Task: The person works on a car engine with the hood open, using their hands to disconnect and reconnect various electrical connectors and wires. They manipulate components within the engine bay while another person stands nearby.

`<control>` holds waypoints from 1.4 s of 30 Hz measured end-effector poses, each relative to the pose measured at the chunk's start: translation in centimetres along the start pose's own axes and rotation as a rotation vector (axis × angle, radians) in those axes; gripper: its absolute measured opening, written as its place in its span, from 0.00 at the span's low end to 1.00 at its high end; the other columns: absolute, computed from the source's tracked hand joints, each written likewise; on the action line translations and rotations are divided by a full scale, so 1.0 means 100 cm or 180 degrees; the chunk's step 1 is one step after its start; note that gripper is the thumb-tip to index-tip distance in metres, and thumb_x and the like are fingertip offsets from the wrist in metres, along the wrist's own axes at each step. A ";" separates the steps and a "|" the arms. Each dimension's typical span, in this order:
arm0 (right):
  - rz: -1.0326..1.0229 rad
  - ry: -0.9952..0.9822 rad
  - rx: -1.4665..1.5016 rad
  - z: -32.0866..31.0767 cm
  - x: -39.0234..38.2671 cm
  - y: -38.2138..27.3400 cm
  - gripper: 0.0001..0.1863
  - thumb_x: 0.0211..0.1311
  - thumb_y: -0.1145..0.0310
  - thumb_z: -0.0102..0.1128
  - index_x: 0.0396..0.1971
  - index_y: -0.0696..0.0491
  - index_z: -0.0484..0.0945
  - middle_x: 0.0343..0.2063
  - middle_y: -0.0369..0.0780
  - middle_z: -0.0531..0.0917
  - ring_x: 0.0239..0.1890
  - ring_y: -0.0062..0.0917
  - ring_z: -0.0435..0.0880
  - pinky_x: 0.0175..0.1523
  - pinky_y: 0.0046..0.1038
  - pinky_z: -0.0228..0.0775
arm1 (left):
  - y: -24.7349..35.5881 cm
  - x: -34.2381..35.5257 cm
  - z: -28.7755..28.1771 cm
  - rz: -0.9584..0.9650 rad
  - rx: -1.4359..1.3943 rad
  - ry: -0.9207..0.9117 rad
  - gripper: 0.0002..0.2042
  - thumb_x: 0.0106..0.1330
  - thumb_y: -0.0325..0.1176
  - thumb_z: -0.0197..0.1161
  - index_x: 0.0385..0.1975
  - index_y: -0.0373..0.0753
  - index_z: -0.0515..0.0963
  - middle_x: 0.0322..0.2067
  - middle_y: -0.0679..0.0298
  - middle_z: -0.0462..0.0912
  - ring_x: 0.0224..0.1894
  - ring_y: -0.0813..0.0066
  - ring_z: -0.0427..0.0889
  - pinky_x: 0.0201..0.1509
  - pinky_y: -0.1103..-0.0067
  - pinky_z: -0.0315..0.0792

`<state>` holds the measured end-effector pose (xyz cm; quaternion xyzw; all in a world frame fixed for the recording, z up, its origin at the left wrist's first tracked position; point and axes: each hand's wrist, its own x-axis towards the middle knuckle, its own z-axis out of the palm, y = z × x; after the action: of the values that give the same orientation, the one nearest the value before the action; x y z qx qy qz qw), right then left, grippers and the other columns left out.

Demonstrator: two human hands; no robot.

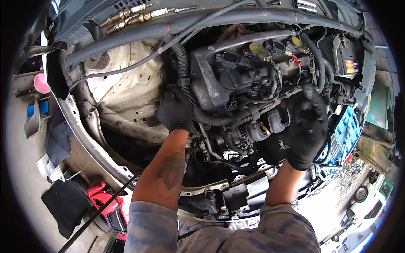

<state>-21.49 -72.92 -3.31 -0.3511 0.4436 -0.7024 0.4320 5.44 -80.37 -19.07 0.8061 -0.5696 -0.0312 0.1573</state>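
Observation:
I look down into an open car engine bay. My left hand, in a black glove, reaches down beside the left end of the grey engine, its fingers curled by a black ribbed wiring conduit; what it grips is hidden. My right hand, also black-gloved, rests over the black intake pipes at the engine's right side, fingers bent among hoses and wires. Whether it holds anything cannot be made out. Black ignition coils sit on top of the engine.
Spark plugs lie in a row on the cowl at the top. A battery sits at the right, a blue socket tray below it. A red jack, black cloths and a pink funnel lie on the floor at left.

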 end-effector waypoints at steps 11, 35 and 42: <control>-0.1004 -0.1695 -0.4685 -0.008 0.052 0.023 0.24 0.52 0.75 0.68 0.52 0.46 0.85 0.55 0.44 0.82 0.59 0.44 0.78 0.62 0.43 0.74 | 0.004 0.000 -0.003 -0.0084 0.0064 -0.0131 0.19 0.72 0.44 0.53 0.31 0.37 0.84 0.33 0.49 0.87 0.37 0.40 0.83 0.38 0.53 0.78; -0.1042 0.0078 -0.4364 0.005 0.113 0.067 0.05 0.66 0.72 0.66 0.36 0.58 0.86 0.30 0.42 0.89 0.33 0.22 0.88 0.38 0.27 0.76 | 0.000 0.001 0.002 0.0041 -0.0045 0.0095 0.21 0.73 0.47 0.52 0.30 0.37 0.84 0.28 0.47 0.86 0.36 0.36 0.83 0.41 0.49 0.76; -0.0297 -0.0358 -0.3224 0.002 0.072 0.031 0.08 0.65 0.71 0.67 0.41 0.57 0.86 0.30 0.44 0.89 0.29 0.27 0.90 0.35 0.27 0.78 | -0.003 0.000 -0.001 -0.0007 -0.0043 -0.0093 0.17 0.71 0.42 0.54 0.30 0.37 0.83 0.33 0.49 0.86 0.36 0.40 0.83 0.38 0.52 0.77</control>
<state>-23.14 -80.30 -5.34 -0.5730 0.6883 -0.3979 0.1990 5.71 -80.23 -19.01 0.8052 -0.5707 -0.0470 0.1544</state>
